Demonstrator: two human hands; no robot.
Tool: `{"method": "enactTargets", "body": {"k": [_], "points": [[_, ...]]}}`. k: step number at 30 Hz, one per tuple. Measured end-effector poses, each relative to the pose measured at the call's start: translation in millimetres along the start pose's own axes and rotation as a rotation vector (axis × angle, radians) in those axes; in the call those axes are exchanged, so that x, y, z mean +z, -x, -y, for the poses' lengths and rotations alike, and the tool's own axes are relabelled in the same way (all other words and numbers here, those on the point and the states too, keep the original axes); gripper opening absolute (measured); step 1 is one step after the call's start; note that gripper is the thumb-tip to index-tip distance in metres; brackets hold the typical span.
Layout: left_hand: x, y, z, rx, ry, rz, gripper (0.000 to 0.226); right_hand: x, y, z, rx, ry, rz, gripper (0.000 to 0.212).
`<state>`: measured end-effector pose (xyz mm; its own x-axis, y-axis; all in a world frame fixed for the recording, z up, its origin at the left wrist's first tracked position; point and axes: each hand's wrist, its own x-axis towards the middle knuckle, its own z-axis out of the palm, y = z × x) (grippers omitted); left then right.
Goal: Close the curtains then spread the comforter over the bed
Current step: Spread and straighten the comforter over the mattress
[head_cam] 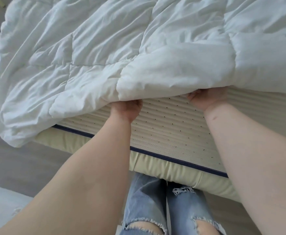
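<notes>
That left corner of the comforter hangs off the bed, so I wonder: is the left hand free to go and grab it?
Probably not yet. The left hand grips the comforter edge, as does the right hand. Once it lets go, nothing blocks the way to the hanging corner.

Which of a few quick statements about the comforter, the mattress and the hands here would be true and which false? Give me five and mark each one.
1. Both hands grip the near edge of the comforter. True: the left hand and the right hand each hold it.
2. The comforter is dark blue. False: it is white.
3. A strip of the mattress lies bare between the arms. True.
4. The person wears plain black trousers. False: ripped light blue jeans.
5. The comforter already covers the mattress side down to the floor. False: the near side is uncovered.
</notes>
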<state>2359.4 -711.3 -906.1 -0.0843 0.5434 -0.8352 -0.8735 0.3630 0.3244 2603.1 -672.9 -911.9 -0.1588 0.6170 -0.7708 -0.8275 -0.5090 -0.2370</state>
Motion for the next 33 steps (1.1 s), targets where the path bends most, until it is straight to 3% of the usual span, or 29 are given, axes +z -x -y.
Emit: {"method": "enactTargets", "body": {"k": [4,8,13,17,21,23,25,27,29,31,33], "points": [[-2,-9,6,-0.004,-0.046,-0.128,0.027,-20,13,-21,0.035,0.064,-0.176,0.021],[-8,-7,21,0.057,-0.040,-0.230,0.033,-56,34,-44,0.048,0.158,-0.415,0.005],[-44,19,41,-0.012,-0.096,-0.267,0.036,-77,55,-56,-0.052,0.120,-0.456,0.021],[-92,49,58,-0.095,-0.304,-0.610,0.042,-99,87,-77,0.026,0.091,-0.476,0.035],[-131,80,78,-0.175,-0.439,-0.839,0.040,-132,126,-113,0.142,0.229,-0.716,0.065],[-134,92,83,-0.192,-0.386,-0.785,0.039,-140,140,-120,0.144,0.194,-0.766,0.055],[-130,100,80,-0.186,-0.189,-0.608,0.046,-144,145,-112,0.152,0.121,-0.707,0.051],[-129,105,66,-0.156,0.029,-0.420,0.052,-149,143,-96,0.096,0.024,-0.625,0.060],[-138,101,45,-0.136,0.136,-0.376,0.062,-152,139,-74,0.032,-0.050,-0.560,0.076],[-142,95,21,-0.103,0.136,-0.339,0.067,-152,136,-58,-0.029,-0.034,-0.547,0.084],[-139,92,-2,-0.089,0.020,-0.350,0.056,-152,137,-55,-0.045,0.054,-0.608,0.074]]}}
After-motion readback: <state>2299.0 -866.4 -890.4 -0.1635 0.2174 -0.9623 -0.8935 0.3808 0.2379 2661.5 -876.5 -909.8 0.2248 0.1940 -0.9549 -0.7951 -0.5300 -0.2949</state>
